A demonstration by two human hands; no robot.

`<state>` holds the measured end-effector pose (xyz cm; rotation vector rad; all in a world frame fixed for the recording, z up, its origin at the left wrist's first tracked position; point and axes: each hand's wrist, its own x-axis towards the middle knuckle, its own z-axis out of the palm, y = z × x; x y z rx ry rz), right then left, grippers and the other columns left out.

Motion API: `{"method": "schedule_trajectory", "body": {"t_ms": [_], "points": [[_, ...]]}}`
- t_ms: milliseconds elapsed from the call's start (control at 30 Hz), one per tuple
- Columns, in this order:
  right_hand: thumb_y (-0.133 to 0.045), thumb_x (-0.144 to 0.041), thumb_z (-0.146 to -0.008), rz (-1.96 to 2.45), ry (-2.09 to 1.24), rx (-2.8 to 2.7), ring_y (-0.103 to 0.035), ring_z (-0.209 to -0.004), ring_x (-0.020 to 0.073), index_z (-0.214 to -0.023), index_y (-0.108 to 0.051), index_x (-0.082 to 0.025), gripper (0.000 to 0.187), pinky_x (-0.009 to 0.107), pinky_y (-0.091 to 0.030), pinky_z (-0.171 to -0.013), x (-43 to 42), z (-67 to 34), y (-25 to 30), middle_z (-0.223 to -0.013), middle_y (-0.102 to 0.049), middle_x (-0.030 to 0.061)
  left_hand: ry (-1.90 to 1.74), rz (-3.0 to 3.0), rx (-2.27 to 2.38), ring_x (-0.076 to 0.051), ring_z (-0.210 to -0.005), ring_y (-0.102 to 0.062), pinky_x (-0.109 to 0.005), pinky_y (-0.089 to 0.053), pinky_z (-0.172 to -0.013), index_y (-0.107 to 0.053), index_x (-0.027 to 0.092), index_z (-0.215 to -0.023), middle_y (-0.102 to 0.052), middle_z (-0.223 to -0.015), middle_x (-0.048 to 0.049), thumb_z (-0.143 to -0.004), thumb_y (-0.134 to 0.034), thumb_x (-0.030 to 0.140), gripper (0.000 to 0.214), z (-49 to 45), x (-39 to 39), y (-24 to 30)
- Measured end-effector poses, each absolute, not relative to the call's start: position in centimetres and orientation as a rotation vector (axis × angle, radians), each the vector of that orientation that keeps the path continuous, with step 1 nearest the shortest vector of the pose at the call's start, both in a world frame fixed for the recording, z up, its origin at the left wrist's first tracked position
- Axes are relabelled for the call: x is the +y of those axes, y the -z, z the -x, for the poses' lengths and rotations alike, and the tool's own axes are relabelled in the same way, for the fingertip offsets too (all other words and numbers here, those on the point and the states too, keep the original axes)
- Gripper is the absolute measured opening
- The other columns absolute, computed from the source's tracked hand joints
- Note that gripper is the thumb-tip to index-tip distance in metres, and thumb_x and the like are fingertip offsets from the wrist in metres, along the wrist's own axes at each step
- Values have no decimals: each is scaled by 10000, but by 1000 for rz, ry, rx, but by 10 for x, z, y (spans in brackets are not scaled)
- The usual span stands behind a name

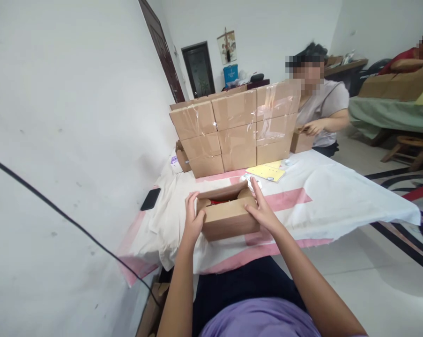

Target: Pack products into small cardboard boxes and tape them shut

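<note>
A small brown cardboard box (228, 220) sits on the table's near edge with its top flaps partly up and something red inside. My left hand (193, 216) grips the box's left end, fingers curled over the side flap. My right hand (262, 208) presses on the right end, fingers laid along the top flap. The table (323, 196) wears a white cloth with pink stripes.
A wall of several taped cardboard boxes (234, 131) stands at the table's far side. A yellow sheet (267, 172) lies before it, a black phone (150, 199) at the left. Another person (320, 110) handles a box at the far right corner. A white wall runs close on the left.
</note>
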<state>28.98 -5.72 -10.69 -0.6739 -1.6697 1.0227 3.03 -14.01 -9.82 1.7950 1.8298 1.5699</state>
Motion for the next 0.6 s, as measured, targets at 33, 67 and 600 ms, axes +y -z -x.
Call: {"method": "schedule_trajectory", "body": {"t_ms": [33,67,600], "points": [[-648,-348,-927,648,-1014,-1666,-261,-1590,273,-1664,-176,-354,875,556,-233,-1281,-56,-291,106,-1732,-234,82,-1541,-1839,1870,-287,-1472,-425,-548,-307,-1250,-524,217,-1429,-554,-1471,-121,-852,-488,149,582,-31,-141,93],[-654,-339,-924,624,-998,-1664,-309,-1570,275,-1649,-241,-340,834,557,-239,-1277,-55,-292,106,-1687,-348,92,-1495,-1891,1903,-284,-1393,-495,-560,-309,-1239,-604,210,-1328,-625,-1358,-113,-845,-479,143,503,-33,-143,88],[-587,-304,-930,1495,-1086,-1570,-653,-776,148,-959,-760,-144,238,260,-481,-650,100,-338,99,-1085,-750,78,-573,-2272,2327,-312,-1515,-418,-655,-285,-1243,-562,260,-1466,-472,-1613,-72,-1000,-525,489,521,-75,-167,68]]}}
